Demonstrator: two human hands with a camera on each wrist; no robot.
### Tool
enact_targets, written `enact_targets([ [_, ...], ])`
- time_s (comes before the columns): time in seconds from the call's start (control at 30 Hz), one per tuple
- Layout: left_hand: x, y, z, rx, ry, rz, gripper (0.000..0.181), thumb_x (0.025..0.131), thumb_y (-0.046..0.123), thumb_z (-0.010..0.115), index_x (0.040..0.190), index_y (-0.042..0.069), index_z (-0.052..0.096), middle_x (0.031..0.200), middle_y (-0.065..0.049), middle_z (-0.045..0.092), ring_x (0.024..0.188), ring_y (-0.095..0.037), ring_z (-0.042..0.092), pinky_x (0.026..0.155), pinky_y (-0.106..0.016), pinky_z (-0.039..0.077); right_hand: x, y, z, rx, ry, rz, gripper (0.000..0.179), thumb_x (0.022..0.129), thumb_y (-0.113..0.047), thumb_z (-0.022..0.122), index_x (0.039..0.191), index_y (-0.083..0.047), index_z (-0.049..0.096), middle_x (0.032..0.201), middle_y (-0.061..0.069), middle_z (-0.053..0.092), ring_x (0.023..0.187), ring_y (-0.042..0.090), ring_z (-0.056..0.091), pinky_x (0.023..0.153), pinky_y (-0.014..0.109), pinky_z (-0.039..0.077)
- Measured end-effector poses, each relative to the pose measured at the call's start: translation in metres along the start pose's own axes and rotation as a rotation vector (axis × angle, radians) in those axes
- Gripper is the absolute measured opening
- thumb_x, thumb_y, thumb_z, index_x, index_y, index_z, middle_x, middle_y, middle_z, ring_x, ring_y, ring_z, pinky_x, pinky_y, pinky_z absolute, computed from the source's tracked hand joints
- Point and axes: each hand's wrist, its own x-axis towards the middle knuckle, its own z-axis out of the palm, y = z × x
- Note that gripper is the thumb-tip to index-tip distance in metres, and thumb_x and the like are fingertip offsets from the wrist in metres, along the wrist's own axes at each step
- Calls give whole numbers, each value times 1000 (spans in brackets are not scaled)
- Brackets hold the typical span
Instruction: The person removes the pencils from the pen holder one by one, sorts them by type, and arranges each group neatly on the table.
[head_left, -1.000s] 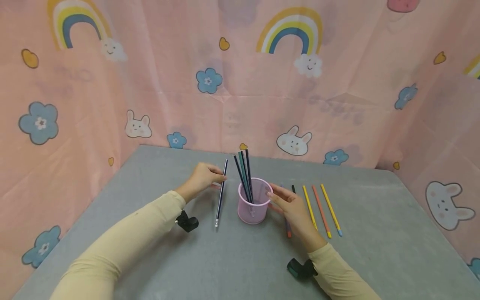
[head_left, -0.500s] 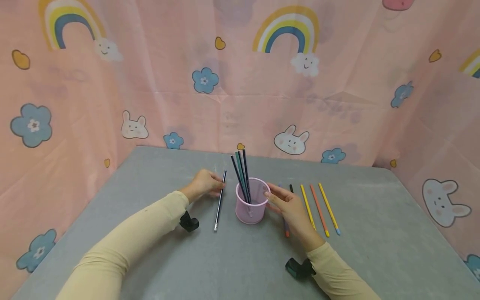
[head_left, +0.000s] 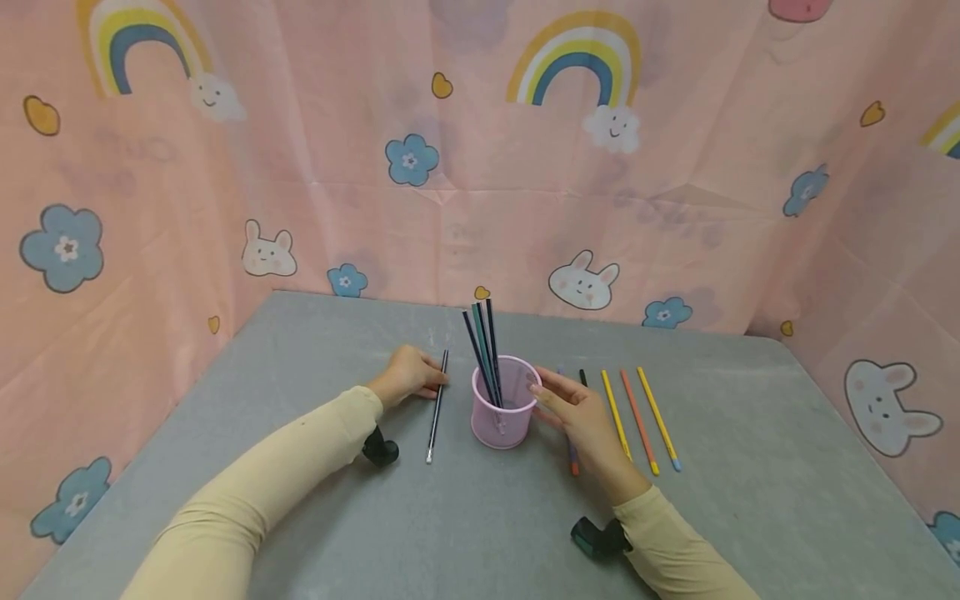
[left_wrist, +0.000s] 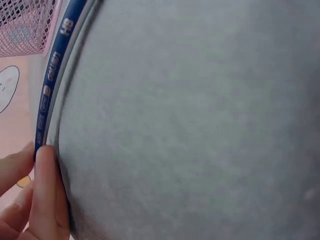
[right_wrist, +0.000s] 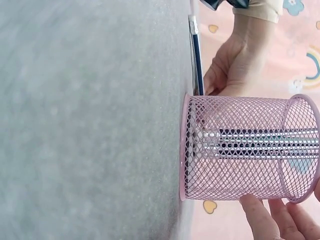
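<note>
My left hand point(head_left: 408, 373) pinches a dark blue pencil point(head_left: 435, 425) between thumb and fingers, left of the cup. In the left wrist view "HB" lettering shows on the pencil point(left_wrist: 52, 70), which lies at or just above the tabletop; I cannot tell which. A pink mesh pencil cup point(head_left: 498, 429) stands upright, holding several dark and teal pencils point(head_left: 480, 350) that lean left. At the cup's right side my right hand point(head_left: 585, 421) grips it, thumb by the rim. Its fingers point(right_wrist: 260, 220) touch the mesh in the right wrist view.
Right of the cup lie a yellow pencil point(head_left: 615, 412), an orange pencil point(head_left: 639, 421) and another yellow pencil point(head_left: 660, 421). A purple pencil point(head_left: 573, 457) and a black-ended one point(head_left: 582, 377) are partly hidden by my right hand. A pink patterned curtain point(head_left: 480, 192) hangs behind the grey table point(head_left: 465, 533).
My left hand has moved a little toward me and down with the blue pencil, whose top end now sits lower. My right hand and the cup have stayed in place.
</note>
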Motion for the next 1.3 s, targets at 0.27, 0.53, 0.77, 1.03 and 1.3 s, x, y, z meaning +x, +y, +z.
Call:
enact_targets([
  [0.27,1,4,2,98,41,10,15,74,2,75,88,-3,69,86,-14,67,57,-12,63,55,-23,56,1,-1,-1,1,1,5,50,85,-30,67,130,-10,54,131,9,54,118,20,55,89,34,51],
  [0.53,-2,4,2,149,82,34,16,75,4,75,89,-3,70,85,-13,69,58,-11,64,55,-22,55,1,1,0,-4,8,2,52,84,-32,67,130,-10,54,131,9,55,118,20,55,89,34,51],
  [0.77,-14,5,-5,90,154,128,25,79,14,72,100,2,68,99,-11,67,76,-16,65,66,-25,55,0,3,1,-6,14,9,53,84,-34,67,129,-11,54,131,9,55,116,19,56,88,32,52],
  [1.03,-40,20,-3,-30,185,252,24,82,17,70,105,10,68,103,-5,67,93,-18,64,85,-33,54,2,7,-1,-38,-6,-24,53,85,-37,66,130,-12,54,130,7,56,115,15,57,87,29,52],
  [1.3,-53,22,6,-93,209,371,26,80,20,73,104,12,69,101,-2,70,92,-14,66,85,-33,54,-1,1,0,-32,15,-11,50,86,-32,66,129,-11,54,130,9,56,117,21,56,87,32,52],
])
